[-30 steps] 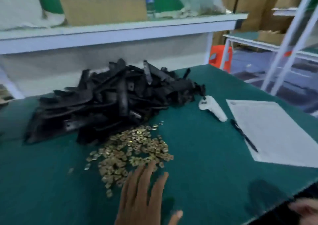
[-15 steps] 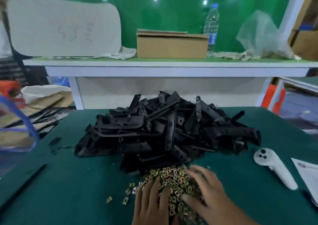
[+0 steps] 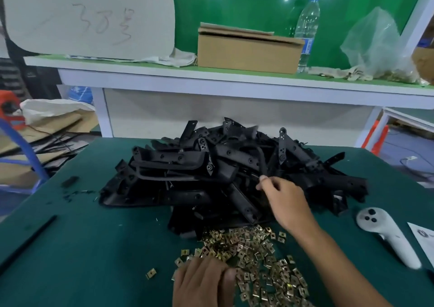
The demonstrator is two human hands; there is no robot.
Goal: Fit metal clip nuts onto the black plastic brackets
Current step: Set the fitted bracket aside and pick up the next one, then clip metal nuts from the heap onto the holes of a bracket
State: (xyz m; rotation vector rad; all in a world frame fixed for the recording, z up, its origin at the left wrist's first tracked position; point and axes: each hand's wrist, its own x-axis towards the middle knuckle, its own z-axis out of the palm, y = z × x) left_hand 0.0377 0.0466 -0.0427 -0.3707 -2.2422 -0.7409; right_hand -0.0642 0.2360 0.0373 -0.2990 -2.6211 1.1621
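- Black strip [image 3: 28, 241] lies flat on the green table [image 3: 94, 248], far left.
- One stray clip nut [image 3: 150, 273] sits alone, left of the main scatter.
- Left hand [image 3: 203, 281] rests palm-down on the near-left edge of the clip nuts [image 3: 253, 257]; fingers curl down onto them, grip looks narrow, cannot tell if any nut is pinched.
- Clip nuts: brass-coloured scatter on the table, just in front of the bracket pile, touching its near edge.
- Black plastic brackets [image 3: 223, 172]: big tangled heap, table centre, behind the nuts.
- Cardboard box [image 3: 246, 52] on the white shelf [image 3: 211, 81] above the heap.
- Right hand [image 3: 285, 201] reaches over the heap's right-centre, thumb and forefinger pinched together at a bracket edge; whether it actually holds one, cannot tell.
- Water bottle [image 3: 306, 29] on shelf, right of box.
- Clear plastic bag [image 3: 373, 45] further right on shelf.
- White controller [image 3: 387, 236] lies on table right of the nuts, apart from them.
- Paper sheet [image 3: 425, 238] at right edge.
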